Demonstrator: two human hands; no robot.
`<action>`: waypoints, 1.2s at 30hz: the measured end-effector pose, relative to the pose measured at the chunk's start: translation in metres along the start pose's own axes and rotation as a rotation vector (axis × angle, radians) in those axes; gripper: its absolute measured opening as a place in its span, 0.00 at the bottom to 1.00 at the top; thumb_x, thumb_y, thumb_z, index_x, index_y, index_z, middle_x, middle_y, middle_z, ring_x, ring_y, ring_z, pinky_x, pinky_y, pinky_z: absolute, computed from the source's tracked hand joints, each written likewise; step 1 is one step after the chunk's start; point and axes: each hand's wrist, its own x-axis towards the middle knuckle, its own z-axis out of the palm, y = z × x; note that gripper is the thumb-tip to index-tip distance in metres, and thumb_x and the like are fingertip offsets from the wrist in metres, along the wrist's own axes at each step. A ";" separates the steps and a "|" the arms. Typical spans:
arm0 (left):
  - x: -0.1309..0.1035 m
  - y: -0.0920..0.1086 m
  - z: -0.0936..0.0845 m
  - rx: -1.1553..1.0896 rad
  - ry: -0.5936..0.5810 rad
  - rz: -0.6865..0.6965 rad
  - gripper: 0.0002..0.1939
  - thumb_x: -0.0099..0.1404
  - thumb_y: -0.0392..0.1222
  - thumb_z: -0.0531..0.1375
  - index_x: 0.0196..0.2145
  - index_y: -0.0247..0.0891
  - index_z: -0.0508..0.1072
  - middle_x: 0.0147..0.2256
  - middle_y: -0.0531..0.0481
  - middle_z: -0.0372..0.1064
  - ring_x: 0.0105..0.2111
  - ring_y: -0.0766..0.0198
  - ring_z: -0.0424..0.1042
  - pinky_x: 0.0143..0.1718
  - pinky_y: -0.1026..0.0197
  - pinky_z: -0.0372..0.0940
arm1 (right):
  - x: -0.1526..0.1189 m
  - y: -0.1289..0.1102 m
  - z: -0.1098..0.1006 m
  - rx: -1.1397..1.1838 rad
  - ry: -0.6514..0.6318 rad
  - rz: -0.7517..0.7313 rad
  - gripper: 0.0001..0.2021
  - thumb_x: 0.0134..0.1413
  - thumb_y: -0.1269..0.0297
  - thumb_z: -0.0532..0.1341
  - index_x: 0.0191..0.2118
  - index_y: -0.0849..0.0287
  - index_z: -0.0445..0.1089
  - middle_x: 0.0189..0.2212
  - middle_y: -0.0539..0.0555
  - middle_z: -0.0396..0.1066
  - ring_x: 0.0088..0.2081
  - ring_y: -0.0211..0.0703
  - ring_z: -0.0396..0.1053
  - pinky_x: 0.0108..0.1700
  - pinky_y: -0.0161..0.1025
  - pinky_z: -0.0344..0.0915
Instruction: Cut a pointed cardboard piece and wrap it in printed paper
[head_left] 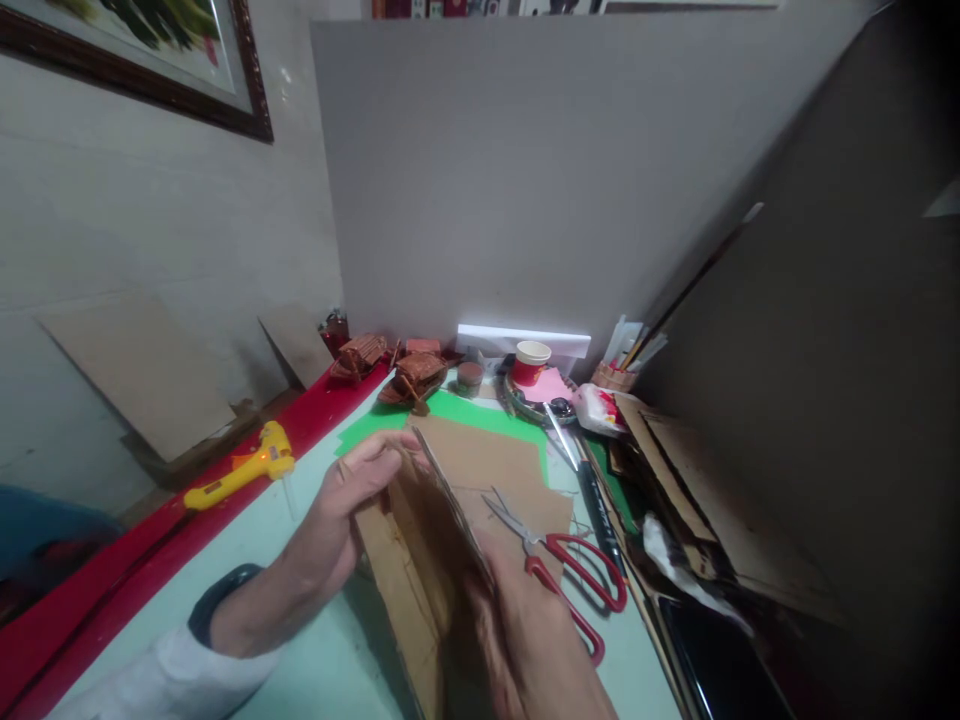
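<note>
A: Status on the cardboard piece?
B: Up over the table, between both hands. Bend's in: trough shape, facing panels. Top not closed, so probably mid-build; remaining steps don't show.
A: Fingers?
B: Left hand grasping its far end. Right hand gripping the right panel, fingertips partly hidden.
A: Materials?
B: Matte brown board, creased inside, thin edges. Beside it, unheld: scissors, steel blades, red loop handles. Farther out: yellow plastic glue gun, glossy brown model boat.
</note>
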 end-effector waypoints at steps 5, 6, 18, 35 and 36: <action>-0.009 0.005 0.005 0.013 -0.021 -0.035 0.14 0.63 0.37 0.65 0.46 0.45 0.75 0.38 0.54 0.80 0.36 0.63 0.78 0.39 0.65 0.71 | 0.001 -0.003 -0.009 -0.136 -0.021 0.039 0.22 0.66 0.68 0.45 0.64 0.52 0.56 0.29 0.53 0.77 0.27 0.50 0.78 0.27 0.40 0.73; -0.011 0.005 0.008 0.027 -0.027 -0.053 0.14 0.62 0.36 0.65 0.46 0.44 0.76 0.39 0.53 0.81 0.37 0.61 0.78 0.40 0.63 0.72 | 0.001 -0.004 -0.006 -0.194 0.014 0.036 0.22 0.66 0.68 0.44 0.63 0.53 0.56 0.27 0.52 0.76 0.24 0.50 0.77 0.23 0.38 0.71; -0.029 0.013 0.008 0.212 0.038 -0.007 0.11 0.55 0.42 0.72 0.37 0.44 0.80 0.38 0.51 0.81 0.40 0.54 0.79 0.42 0.60 0.73 | 0.013 -0.031 -0.029 -0.407 0.277 -0.356 0.20 0.61 0.76 0.58 0.58 0.63 0.59 0.36 0.59 0.74 0.33 0.49 0.73 0.27 0.39 0.68; -0.038 0.039 0.025 0.448 -0.007 0.224 0.02 0.56 0.42 0.69 0.26 0.46 0.83 0.26 0.54 0.79 0.27 0.60 0.74 0.28 0.65 0.68 | 0.028 -0.060 -0.041 -0.169 0.161 -0.324 0.07 0.56 0.76 0.52 0.36 0.59 0.63 0.25 0.51 0.68 0.26 0.40 0.67 0.26 0.35 0.58; -0.036 0.038 0.026 0.453 -0.002 0.224 0.02 0.56 0.42 0.68 0.27 0.45 0.83 0.26 0.54 0.79 0.28 0.59 0.75 0.29 0.65 0.68 | 0.029 -0.060 -0.039 -0.151 0.195 -0.311 0.07 0.57 0.76 0.51 0.35 0.59 0.64 0.25 0.51 0.68 0.25 0.40 0.67 0.26 0.35 0.58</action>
